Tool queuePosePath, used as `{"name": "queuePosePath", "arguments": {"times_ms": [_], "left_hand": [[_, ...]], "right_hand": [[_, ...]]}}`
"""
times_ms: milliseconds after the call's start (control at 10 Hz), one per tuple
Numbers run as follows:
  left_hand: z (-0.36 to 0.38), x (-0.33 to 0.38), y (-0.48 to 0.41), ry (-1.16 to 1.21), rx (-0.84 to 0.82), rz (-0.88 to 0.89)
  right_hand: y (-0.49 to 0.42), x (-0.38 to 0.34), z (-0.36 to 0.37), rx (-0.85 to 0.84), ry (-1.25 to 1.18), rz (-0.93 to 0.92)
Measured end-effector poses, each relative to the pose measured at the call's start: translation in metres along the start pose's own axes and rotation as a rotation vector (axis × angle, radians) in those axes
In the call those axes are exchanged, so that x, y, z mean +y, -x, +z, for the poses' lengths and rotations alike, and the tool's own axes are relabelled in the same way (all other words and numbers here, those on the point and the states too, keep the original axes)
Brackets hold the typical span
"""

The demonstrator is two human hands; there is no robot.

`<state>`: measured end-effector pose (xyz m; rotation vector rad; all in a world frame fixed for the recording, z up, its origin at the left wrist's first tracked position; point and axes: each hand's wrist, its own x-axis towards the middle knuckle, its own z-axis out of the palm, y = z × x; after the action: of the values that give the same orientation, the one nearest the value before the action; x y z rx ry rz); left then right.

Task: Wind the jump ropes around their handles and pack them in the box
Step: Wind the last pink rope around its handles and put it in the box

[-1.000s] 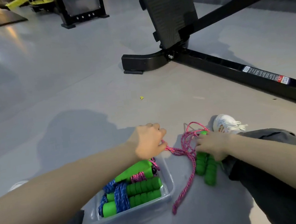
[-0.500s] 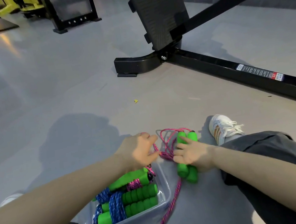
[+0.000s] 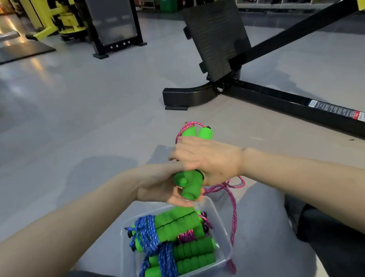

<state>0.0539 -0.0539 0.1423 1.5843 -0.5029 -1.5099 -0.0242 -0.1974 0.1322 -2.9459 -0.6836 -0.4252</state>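
Observation:
My right hand (image 3: 207,158) grips the pink jump rope's two green foam handles (image 3: 197,133) together, upright above the floor. My left hand (image 3: 158,188) sits under their lower ends with its fingers curled beneath them. The pink cord (image 3: 232,203) loops over the handle tops. It also hangs loose from below my hands down past the right side of the clear plastic box (image 3: 224,237). Inside the box lie wound ropes with green handles, two bound in blue cord (image 3: 167,256) and one in pink cord (image 3: 186,235).
A black gym machine frame (image 3: 287,99) with a tilted footplate (image 3: 217,38) runs across the floor ahead and to the right. My legs in dark trousers (image 3: 353,243) flank the box. More black and yellow equipment (image 3: 112,19) stands at the back.
My right hand has lifted the green handles off the floor and stood them upright. My left hand has moved from pinching the cord to beneath the handle ends. The view has tilted up.

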Motion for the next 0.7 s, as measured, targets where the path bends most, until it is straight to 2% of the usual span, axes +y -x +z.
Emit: {"name": "queuePosePath", "arguments": {"times_ms": [100, 200, 400, 500, 600, 700], "left_hand": [[-0.014, -0.003, 0.012, 0.03, -0.098, -0.01], [-0.026, -0.008, 0.027, 0.076, -0.188, -0.022], [-0.053, -0.02, 0.042, 0.223, -0.276, 0.076], [-0.066, -0.022, 0.05, 0.119, -0.377, 0.086], [-0.061, -0.017, 0.055, 0.165, -0.276, 0.054], [-0.042, -0.013, 0.05, 0.152, -0.007, 0.052]], "right_hand": [[-0.014, 0.012, 0.003, 0.049, 0.117, -0.046], [-0.021, 0.029, -0.008, 0.025, 0.32, 0.023], [-0.043, 0.032, -0.016, 0.041, 0.323, -0.01], [-0.052, 0.022, -0.018, 0.069, 0.386, -0.053], [-0.06, 0.011, -0.018, 0.074, 0.43, -0.111], [-0.066, 0.001, -0.013, 0.049, 0.424, -0.171]]}}
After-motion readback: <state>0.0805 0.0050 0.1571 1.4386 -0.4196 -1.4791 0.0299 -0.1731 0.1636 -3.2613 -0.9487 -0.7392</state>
